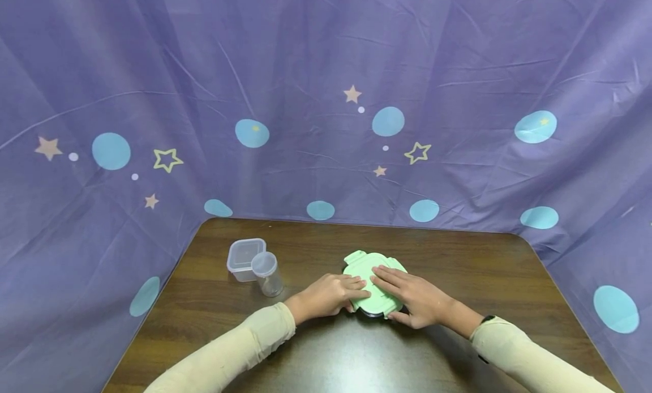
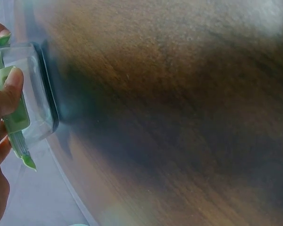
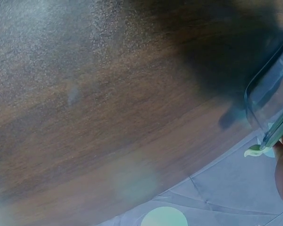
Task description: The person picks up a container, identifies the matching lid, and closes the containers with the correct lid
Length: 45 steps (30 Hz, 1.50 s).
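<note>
A clear food container with a light green snap-on lid sits on the table between my hands. My left hand lies over the lid's left side, with its fingers on top. In the left wrist view, its thumb presses a green side flap against the container wall. My right hand rests on the lid's right side with fairly straight fingers, its thumb by the near right corner. Other flaps of the lid stick outward. Only the edge of the right hand shows in the right wrist view.
To the left on the wooden table stand a square translucent container and, in front of it, a small clear jar with a round lid. A purple curtain with stars and blue dots hangs around the table.
</note>
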Tool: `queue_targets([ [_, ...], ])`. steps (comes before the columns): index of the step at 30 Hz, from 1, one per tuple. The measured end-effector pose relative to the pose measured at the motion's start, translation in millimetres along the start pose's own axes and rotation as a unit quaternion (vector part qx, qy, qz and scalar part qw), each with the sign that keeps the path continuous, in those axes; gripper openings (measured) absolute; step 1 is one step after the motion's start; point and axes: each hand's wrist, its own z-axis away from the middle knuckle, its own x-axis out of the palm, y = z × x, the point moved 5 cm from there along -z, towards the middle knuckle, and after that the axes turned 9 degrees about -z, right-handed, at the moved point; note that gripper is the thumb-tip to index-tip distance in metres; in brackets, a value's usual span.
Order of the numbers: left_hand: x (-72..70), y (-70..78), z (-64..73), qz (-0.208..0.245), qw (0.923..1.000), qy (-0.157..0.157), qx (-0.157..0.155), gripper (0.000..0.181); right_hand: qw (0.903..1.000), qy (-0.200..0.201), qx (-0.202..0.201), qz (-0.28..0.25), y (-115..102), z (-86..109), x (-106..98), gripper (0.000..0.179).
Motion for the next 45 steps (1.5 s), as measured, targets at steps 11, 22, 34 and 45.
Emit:
queue_targets([
  [11, 1.1, -0.5, 1.0, -0.002, 0.9999, 0.015, 0.006, 0.047, 1.0000, 0.000, 0.003, -0.002, -0.7, -0.2, 1.0, 0.086],
  [22, 2.5, 0.7, 2.5, -0.011, 0.9996, 0.024, 0.005, 0.047, 1.0000, 0.003, -0.002, -0.002, -0.3, -0.1, 1.2, 0.085],
  [34, 3.0, 2.7, 4.2, -0.033, 0.9978, 0.054, 0.021, 0.048, 1.0000, 0.002, 0.006, -0.002, 0.1, 0.4, 1.8, 0.086],
  [45, 2.7, 4.1, 4.1, -0.039, 0.9970, 0.062, 0.025, 0.045, 1.0000, 0.006, 0.002, 0.000, 0.6, 0.5, 2.1, 0.086],
])
